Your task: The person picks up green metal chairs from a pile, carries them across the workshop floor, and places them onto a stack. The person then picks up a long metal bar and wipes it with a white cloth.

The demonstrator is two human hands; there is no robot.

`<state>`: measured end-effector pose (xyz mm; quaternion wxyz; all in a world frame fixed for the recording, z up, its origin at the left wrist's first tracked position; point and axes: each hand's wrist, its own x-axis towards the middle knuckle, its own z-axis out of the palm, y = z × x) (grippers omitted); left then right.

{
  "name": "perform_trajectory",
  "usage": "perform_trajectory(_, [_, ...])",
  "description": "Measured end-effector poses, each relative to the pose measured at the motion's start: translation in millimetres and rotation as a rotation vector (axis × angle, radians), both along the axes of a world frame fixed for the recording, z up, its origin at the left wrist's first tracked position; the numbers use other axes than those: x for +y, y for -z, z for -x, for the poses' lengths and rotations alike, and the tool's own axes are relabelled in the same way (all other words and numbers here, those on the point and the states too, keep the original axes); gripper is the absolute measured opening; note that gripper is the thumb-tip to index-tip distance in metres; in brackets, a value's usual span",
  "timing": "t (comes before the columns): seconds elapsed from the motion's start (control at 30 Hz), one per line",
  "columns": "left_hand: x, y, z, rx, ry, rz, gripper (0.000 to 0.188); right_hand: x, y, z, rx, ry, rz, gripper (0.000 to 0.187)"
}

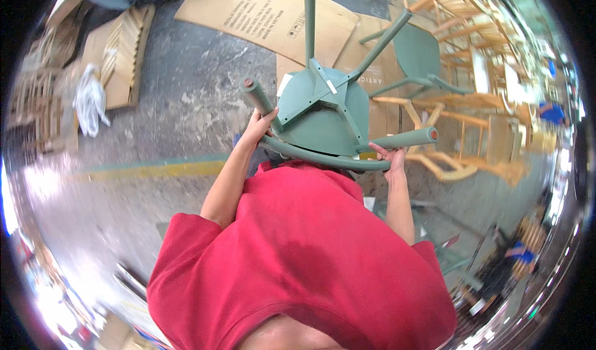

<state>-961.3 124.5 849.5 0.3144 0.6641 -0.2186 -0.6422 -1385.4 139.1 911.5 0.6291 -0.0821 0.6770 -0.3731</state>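
A green chair (329,108) is held upside down in front of my body, with its legs pointing up and away and the braced underside of the seat showing. My left hand (261,124) is closed around the chair at the base of its near left leg. On the other side, my right hand (392,156) grips the curved rail by the near right leg, fingers wrapped over it. A small white label sticks to the brace under the seat.
Flattened cardboard (261,14) lies on the grey floor ahead. A second green chair (417,55) is beyond my right hand, near several bare wooden chair frames (465,14). To the left are stacked wooden parts (127,52) and a clear plastic bag (92,101). A yellow stripe (155,168) crosses the floor.
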Motion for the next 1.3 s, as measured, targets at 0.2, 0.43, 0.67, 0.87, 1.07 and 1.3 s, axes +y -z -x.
perform_trajectory(0.2, [3, 3, 75, -0.011, -0.122, 0.074, 0.046, -42, 35, 81, -0.085, -0.124, 0.011, 0.05])
perform_trajectory(0.43, [9, 46, 143, -0.002, -0.215, 0.179, 0.046, -55, 98, 141, -0.098, -0.136, 0.106, 0.048])
perform_trajectory(0.67, [25, 51, 168, -0.015, -0.239, 0.214, 0.045, -51, 109, 181, -0.247, -0.153, 0.07, 0.051])
perform_trajectory(0.87, [31, 56, 184, -0.078, -0.237, 0.254, 0.044, -56, 113, 180, -0.213, -0.164, 0.172, 0.052])
perform_trajectory(1.07, [24, 89, 184, -0.128, -0.277, 0.262, 0.044, -66, 142, 177, -0.138, -0.134, 0.178, 0.051])
perform_trajectory(1.3, [24, 96, 181, -0.11, -0.243, 0.197, 0.051, -57, 145, 177, -0.152, -0.11, 0.168, 0.052])
